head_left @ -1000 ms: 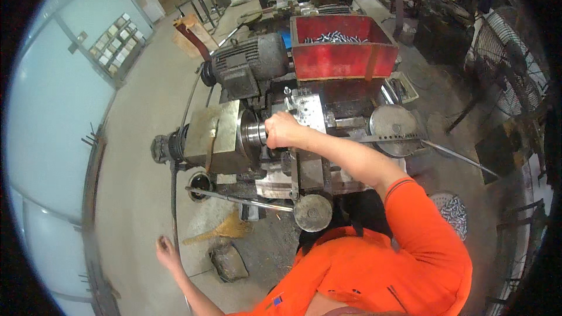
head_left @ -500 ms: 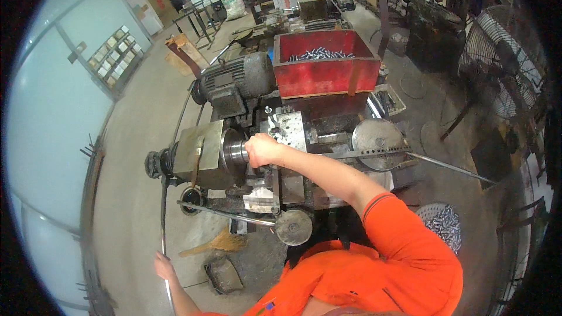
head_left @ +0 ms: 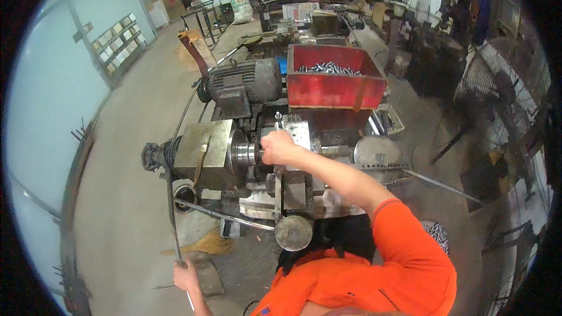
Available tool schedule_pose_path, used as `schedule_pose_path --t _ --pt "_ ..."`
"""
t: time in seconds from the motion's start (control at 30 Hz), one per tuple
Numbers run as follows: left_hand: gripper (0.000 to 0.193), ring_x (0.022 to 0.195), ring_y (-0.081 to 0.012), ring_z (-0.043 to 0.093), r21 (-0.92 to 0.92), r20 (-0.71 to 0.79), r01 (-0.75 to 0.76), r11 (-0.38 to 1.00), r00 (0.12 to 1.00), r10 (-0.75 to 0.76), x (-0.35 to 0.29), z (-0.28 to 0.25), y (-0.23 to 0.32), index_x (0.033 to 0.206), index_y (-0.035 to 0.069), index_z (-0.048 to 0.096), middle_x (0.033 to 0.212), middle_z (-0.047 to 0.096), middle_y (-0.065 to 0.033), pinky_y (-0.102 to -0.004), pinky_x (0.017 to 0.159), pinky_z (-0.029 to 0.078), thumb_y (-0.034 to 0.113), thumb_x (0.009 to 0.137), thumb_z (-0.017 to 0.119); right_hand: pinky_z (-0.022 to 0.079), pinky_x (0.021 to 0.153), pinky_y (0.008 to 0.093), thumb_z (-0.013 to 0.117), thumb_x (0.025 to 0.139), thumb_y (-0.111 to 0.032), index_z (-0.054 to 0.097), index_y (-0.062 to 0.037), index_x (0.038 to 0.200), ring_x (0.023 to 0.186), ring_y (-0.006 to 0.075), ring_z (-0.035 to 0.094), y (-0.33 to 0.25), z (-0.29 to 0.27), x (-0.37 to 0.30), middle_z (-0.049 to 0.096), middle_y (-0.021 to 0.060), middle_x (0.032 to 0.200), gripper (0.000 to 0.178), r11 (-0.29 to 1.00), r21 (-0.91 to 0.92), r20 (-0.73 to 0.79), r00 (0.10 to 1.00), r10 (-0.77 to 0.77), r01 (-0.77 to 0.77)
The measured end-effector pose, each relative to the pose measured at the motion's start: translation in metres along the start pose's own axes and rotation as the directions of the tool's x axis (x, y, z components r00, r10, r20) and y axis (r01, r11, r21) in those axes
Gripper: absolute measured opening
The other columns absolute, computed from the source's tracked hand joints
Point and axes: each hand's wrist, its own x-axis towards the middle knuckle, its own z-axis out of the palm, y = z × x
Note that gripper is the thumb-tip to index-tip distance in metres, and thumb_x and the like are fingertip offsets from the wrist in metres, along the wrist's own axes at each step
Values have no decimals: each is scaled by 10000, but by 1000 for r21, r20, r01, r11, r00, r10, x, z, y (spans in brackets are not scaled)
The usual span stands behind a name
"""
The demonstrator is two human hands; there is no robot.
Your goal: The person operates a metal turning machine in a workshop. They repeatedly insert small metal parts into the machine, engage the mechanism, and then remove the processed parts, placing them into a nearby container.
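Observation:
My left hand (head_left: 186,276) is closed around the lower part of a long thin metal lever (head_left: 172,216) that reaches up to the left end of the lathe's headstock (head_left: 204,151). My right hand (head_left: 277,147) is just right of the round steel spindle nose (head_left: 244,154), in front of a drilled metal block (head_left: 299,134). Its fingers are curled together; whatever they hold is hidden. Below it, an upright flat bar (head_left: 278,196) meets a round metal disc (head_left: 293,233), from which a shiny rod (head_left: 234,219) runs left.
Behind the spindle stand a greasy motor (head_left: 246,82) and a red bin (head_left: 336,93) of small metal parts. A round plate (head_left: 377,152) and a long bar (head_left: 442,186) are at right. A basket of metal parts (head_left: 435,235) sits by my right elbow. A broom (head_left: 208,243) lies at lower left.
My right hand has drawn slightly right, off the spindle nose. My left hand has moved right with the lever's lower end. The whole view has shifted a little.

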Motion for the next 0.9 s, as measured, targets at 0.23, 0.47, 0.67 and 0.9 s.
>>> schedule_pose_path --t 0.23,0.47,0.67,0.9 --pt "382 738 -396 609 -10 -11 -103 995 995 103 26 7 4 925 10 576 777 625 -218 -476 642 473 307 709 678 462 857 417 614 567 -203 672 -117 959 1002 346 555 101 -96 -12 562 198 1129 405 987 -82 -566 822 69 -139" --pt "337 918 -349 579 -478 -61 -670 569 671 739 20 -6 137 1036 0 595 944 622 -188 -414 809 449 220 784 638 438 899 395 631 553 -138 625 -60 1012 1073 361 515 88 -62 -93 499 187 1219 466 942 235 -632 774 -38 238" --pt "307 846 -314 624 -498 242 -722 480 416 876 4 69 211 1040 10 607 891 646 -175 -370 754 468 222 818 603 504 729 352 647 568 -171 638 -27 947 857 298 613 150 36 -261 615 146 1024 405 798 601 -426 827 366 -44" --pt "204 604 -146 542 -639 520 -446 626 350 779 19 103 218 928 -3 604 691 612 -80 -307 586 432 171 820 616 517 723 380 601 597 -215 693 -111 755 782 307 637 250 143 -575 657 139 808 211 215 123 -139 197 970 -969"
